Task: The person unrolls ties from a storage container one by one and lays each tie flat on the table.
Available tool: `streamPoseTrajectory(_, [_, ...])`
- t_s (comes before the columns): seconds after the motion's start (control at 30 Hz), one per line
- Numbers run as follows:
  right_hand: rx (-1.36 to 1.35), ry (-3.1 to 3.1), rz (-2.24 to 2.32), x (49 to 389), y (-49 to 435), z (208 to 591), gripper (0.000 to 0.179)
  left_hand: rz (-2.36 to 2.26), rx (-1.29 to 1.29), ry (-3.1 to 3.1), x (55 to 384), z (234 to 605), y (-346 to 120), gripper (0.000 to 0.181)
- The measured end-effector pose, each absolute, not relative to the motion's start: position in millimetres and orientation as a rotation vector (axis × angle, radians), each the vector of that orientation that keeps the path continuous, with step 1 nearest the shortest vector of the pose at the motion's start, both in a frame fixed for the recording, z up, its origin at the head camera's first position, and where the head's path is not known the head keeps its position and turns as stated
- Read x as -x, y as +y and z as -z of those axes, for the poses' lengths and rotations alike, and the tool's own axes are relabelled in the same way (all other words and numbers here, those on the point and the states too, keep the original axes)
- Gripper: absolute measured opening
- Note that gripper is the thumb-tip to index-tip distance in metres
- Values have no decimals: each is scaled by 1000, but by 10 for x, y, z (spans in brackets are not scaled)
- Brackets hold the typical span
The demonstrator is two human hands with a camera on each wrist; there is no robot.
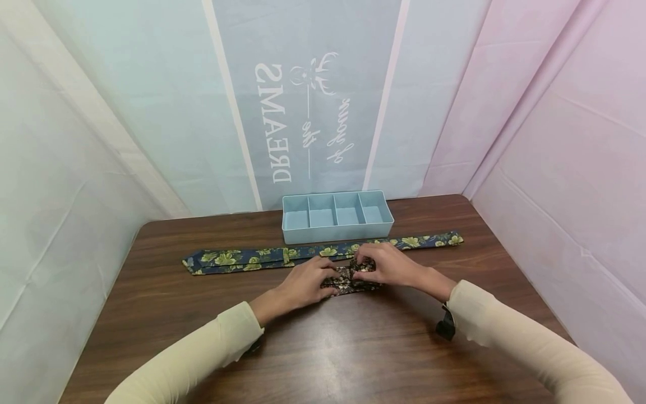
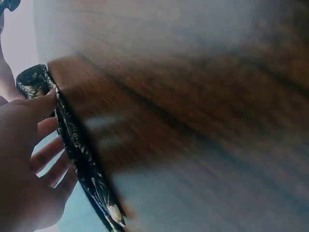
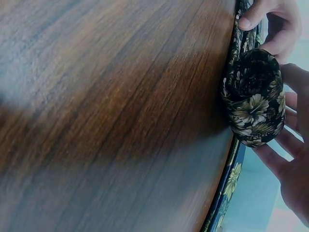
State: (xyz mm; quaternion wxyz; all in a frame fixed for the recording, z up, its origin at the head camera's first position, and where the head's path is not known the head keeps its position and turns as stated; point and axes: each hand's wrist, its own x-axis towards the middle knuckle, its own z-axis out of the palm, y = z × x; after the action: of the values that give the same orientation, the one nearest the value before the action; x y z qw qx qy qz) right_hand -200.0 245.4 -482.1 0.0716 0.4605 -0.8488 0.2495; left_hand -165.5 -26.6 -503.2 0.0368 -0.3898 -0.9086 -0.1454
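Observation:
A black necktie (image 1: 345,280) with pale flowers lies partly rolled on the table. My right hand (image 1: 387,264) holds the rolled end, thumb on the near side and fingers on the far side. In the right wrist view the roll (image 3: 256,113) stands on edge, its coiled layers showing. My left hand (image 1: 309,280) grips the flat part just left of the roll, with the thumb at the near edge and the fingers at the far edge. Behind both hands a navy necktie (image 1: 227,259) with yellow-green flowers lies stretched out lengthwise, its middle partly hidden by the hands.
A light blue tray (image 1: 338,232) with several compartments stands behind the navy necktie, near the table's back edge. The brown wooden table (image 1: 323,348) extends toward me. Pale fabric walls (image 1: 151,101) enclose the back and both sides.

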Motion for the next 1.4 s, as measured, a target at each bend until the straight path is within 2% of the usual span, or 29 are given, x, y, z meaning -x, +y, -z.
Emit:
streamPoseTrajectory(0.6, [-1575,-2577,-631,2020,2547,4732,20,351,1214,-2800,1626,5005,-318,36])
streamPoseTrajectory(0.8, [-1536,-2554,-685,2024,2550,4753,4,337,1208,-2791,1633,5015,-375,36])
streamPoseTrajectory(0.97, [-1484,-2546,-704,2015,2549,4752,13,359,1223,-2774,1642,5026,-422,36])
streamPoseTrajectory(1.4, [-1405,-2623,-597,2034,2636,4690,21,395,1222,-2748,1643,5038,-575,34])
